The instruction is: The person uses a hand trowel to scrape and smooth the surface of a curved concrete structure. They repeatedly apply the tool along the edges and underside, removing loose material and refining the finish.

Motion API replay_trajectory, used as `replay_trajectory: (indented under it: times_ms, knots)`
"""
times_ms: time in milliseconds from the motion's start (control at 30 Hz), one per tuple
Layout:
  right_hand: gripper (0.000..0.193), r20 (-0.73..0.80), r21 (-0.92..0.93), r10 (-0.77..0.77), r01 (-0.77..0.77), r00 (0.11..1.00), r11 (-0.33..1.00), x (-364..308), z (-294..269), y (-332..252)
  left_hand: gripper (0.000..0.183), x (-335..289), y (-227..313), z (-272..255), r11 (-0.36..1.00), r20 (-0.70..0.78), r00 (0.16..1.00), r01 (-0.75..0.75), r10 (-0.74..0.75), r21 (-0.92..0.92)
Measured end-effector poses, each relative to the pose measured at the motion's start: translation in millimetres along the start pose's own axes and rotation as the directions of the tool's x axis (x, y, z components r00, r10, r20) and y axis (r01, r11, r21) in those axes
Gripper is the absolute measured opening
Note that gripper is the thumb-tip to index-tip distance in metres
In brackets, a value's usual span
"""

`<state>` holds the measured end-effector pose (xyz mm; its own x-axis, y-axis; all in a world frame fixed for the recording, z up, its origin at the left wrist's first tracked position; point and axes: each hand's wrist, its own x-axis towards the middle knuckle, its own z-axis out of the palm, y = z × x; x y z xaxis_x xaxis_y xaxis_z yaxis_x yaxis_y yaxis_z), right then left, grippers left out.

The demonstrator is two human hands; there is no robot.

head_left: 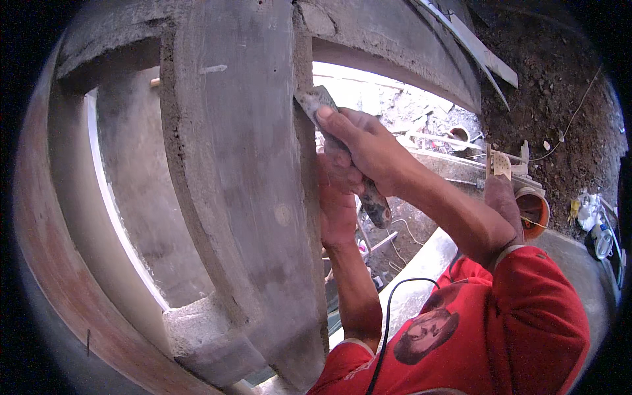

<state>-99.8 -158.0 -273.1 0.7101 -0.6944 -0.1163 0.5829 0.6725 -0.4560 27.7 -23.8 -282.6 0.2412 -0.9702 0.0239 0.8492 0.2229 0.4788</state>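
My right hand [372,148] is closed around a putty knife [376,205], with the thumb pressed along it near the blade. The flat, dusty blade meets the right edge of a grey cement column [247,164], close to the upper corner of an opening. Just below and behind, my left hand [337,214] is raised beside the column's edge. Its fingers are mostly hidden by the right hand and the knife, so what it touches or holds is unclear.
To the left is a recessed panel [141,184] with a pale edge strip. Beyond the right opening lie rubble and cables. An orange pipe [532,209], boards [484,56] and plastic bottles [600,240] lie over the dark soil [546,99] on the right.
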Motion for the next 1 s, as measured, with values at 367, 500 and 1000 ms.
replay_trajectory:
  times_ms: [367,500,1000]
  knots:
    - [0.046,0.022,-0.086,-0.142,0.143,0.990,0.986,18,-21,-15,0.046,27,-3,6,0.984,-0.046,0.996,0.066,-0.074,-0.163]
    - [0.045,0.048,-0.162,-0.091,0.098,0.995,0.982,17,-24,-21,0.045,37,-9,7,0.999,-0.163,0.986,-0.018,0.013,-0.029]
    - [0.052,0.086,-0.522,-0.171,0.191,0.981,0.831,47,-94,-47,0.057,60,-24,20,0.994,-0.127,0.991,0.032,-0.045,-0.102]
